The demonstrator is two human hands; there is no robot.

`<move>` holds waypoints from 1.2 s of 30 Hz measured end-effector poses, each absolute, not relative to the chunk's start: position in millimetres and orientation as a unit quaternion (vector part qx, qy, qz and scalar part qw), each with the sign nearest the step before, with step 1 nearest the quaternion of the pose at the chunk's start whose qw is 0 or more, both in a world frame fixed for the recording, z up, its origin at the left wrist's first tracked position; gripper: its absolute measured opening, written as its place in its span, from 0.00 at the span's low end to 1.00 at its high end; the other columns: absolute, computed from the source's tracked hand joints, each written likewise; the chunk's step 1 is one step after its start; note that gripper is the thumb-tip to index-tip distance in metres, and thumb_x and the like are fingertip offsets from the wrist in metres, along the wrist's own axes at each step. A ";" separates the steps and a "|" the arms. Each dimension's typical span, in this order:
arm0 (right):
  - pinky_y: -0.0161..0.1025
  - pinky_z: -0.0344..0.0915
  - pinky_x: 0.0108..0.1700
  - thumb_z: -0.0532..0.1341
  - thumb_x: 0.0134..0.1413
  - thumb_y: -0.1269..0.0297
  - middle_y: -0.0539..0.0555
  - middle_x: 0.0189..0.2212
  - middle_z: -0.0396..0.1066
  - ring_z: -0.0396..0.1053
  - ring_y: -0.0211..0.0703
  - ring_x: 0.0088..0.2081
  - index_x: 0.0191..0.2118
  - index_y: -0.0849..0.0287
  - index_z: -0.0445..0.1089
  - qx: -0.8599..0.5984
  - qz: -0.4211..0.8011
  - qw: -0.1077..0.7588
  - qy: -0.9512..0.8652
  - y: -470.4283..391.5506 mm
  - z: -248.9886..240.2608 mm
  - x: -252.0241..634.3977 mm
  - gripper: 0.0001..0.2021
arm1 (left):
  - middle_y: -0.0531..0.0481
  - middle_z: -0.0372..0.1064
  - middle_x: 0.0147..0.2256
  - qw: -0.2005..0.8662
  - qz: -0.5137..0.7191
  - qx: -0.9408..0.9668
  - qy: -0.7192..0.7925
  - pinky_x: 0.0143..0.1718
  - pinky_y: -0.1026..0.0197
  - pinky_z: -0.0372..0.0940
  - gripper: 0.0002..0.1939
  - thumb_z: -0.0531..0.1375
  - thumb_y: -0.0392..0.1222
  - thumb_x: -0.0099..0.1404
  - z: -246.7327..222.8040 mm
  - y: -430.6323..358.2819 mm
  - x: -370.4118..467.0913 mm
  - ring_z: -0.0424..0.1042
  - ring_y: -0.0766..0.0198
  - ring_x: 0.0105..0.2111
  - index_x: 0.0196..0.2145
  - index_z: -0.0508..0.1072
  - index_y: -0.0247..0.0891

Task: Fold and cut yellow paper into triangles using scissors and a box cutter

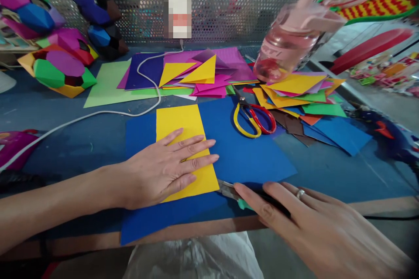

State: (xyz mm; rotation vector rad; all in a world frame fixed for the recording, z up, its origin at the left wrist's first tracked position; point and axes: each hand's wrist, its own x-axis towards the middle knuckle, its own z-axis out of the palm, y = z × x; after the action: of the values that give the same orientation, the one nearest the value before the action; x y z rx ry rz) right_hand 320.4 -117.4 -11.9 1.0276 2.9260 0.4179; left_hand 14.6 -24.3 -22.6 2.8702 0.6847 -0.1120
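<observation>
My left hand (163, 168) lies flat with fingers spread on a yellow paper rectangle (178, 120), which rests over large blue paper (248, 157). In my right hand (294, 213) is a utility knife (227, 188), its dark handle partly hidden under the fingers. The metal front of the knife is beside the lower right corner of the yellow rectangle, over the blue paper. Scissors (250, 117) with one yellow and one red handle lie on the back part of the blue paper, touched by neither hand.
Colored paper pieces (203, 74) lie behind, with another pile (301, 91) at right. A pink bottle (281, 39) stands between them. Folded paper shapes (62, 69) are at back left. A white cable (108, 113) crosses the table (108, 135). A glue gun (386, 130) lies far right.
</observation>
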 end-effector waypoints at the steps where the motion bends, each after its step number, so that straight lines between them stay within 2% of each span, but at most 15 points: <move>1: 0.40 0.64 0.29 0.52 0.44 0.79 0.55 0.39 0.72 0.70 0.43 0.31 0.69 0.61 0.53 0.325 0.138 0.004 0.936 -116.9 -10.4 319.5 0.41 | 0.59 0.27 0.72 0.097 -0.035 0.967 0.233 0.69 0.50 0.24 0.27 0.42 0.48 0.78 -22.3 -24.3 14.7 0.31 0.63 0.71 0.71 0.39 0.52; 4: 0.39 0.65 0.30 0.51 0.44 0.81 0.55 0.38 0.72 0.70 0.43 0.31 0.68 0.63 0.53 0.321 0.144 0.003 0.936 -117.8 -6.9 317.9 0.41 | 0.59 0.30 0.72 0.105 -0.027 0.965 0.238 0.70 0.50 0.26 0.27 0.42 0.47 0.78 -21.2 -24.3 14.7 0.34 0.62 0.71 0.71 0.40 0.52; 8: 0.39 0.65 0.31 0.52 0.43 0.80 0.56 0.41 0.72 0.71 0.44 0.34 0.70 0.61 0.50 0.328 0.135 0.021 0.935 -121.1 -6.6 317.6 0.43 | 0.58 0.30 0.72 0.110 -0.027 0.966 0.233 0.70 0.49 0.27 0.27 0.42 0.48 0.78 -21.1 -24.3 14.0 0.34 0.61 0.71 0.71 0.40 0.52; 16: 0.39 0.65 0.32 0.54 0.42 0.80 0.56 0.41 0.73 0.71 0.44 0.34 0.69 0.62 0.51 0.329 0.132 0.022 0.935 -121.4 -7.9 312.3 0.43 | 0.59 0.31 0.72 0.115 -0.020 0.964 0.239 0.70 0.48 0.28 0.27 0.43 0.47 0.78 -21.3 -24.4 14.9 0.35 0.61 0.71 0.71 0.40 0.53; 20: 0.42 0.63 0.33 0.54 0.45 0.76 0.56 0.42 0.73 0.70 0.46 0.34 0.69 0.61 0.52 0.338 0.125 0.003 0.933 -126.6 -11.6 312.7 0.41 | 0.58 0.32 0.72 0.111 -0.014 0.966 0.233 0.70 0.48 0.28 0.27 0.43 0.47 0.78 -22.7 -24.3 14.0 0.36 0.61 0.71 0.71 0.41 0.52; 25: 0.41 0.63 0.32 0.54 0.46 0.77 0.54 0.41 0.73 0.70 0.44 0.34 0.69 0.60 0.51 0.341 0.135 0.001 0.930 -128.7 -10.9 308.9 0.41 | 0.58 0.30 0.72 0.102 -0.013 0.967 0.234 0.70 0.49 0.27 0.27 0.42 0.48 0.78 -25.7 -23.9 12.1 0.33 0.62 0.71 0.71 0.40 0.52; 30: 0.41 0.66 0.31 0.55 0.56 0.69 0.56 0.43 0.73 0.71 0.46 0.34 0.69 0.60 0.51 0.343 0.131 -0.007 0.930 -131.3 -13.0 308.4 0.35 | 0.58 0.30 0.72 0.113 -0.014 0.965 0.236 0.70 0.49 0.28 0.27 0.42 0.48 0.78 -25.4 -24.3 12.0 0.34 0.61 0.71 0.71 0.40 0.53; 36: 0.42 0.70 0.34 0.57 0.57 0.65 0.58 0.45 0.74 0.73 0.47 0.37 0.69 0.59 0.51 0.351 0.142 0.009 0.926 -136.9 -16.0 306.6 0.34 | 0.58 0.33 0.72 0.113 -0.012 0.960 0.256 0.70 0.49 0.28 0.28 0.42 0.46 0.78 -22.8 -26.6 14.8 0.36 0.61 0.71 0.71 0.39 0.52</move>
State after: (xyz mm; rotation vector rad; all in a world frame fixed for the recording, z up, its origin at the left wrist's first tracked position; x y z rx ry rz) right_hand 306.6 -136.9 -16.0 1.0957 2.8913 0.4451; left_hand 14.8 -26.6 -22.8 2.8155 0.7509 -0.0350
